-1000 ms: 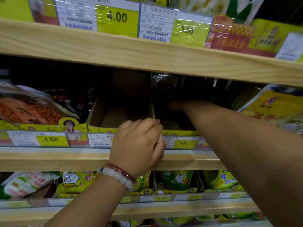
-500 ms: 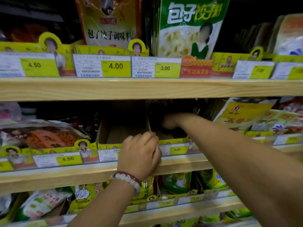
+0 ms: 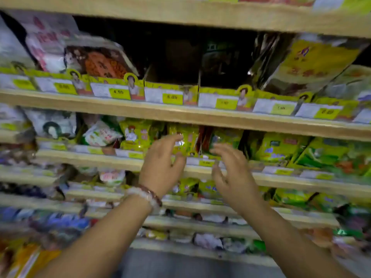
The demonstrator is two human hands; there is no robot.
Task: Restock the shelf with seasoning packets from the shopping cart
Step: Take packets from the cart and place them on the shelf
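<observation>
head view | left hand (image 3: 160, 167) and right hand (image 3: 232, 177) are hovering side by side, fingers spread, each grip released and holding nothing | seasoning packets (image 3: 184, 141) are standing on the shelf (image 3: 281, 179) just beyond the fingertips | shopping cart is lying out of view | upper box (image 3: 172, 77) is showing dark and unfilled, so restocking is looking unfinished

Price tags (image 3: 119, 93) with yellow panels are fixed along the shelf fronts; one is read as 4.50, the others are blurred. Small cut-out figures (image 3: 131, 83) are set between them. A grey floor (image 3: 190, 266) is seen below.
</observation>
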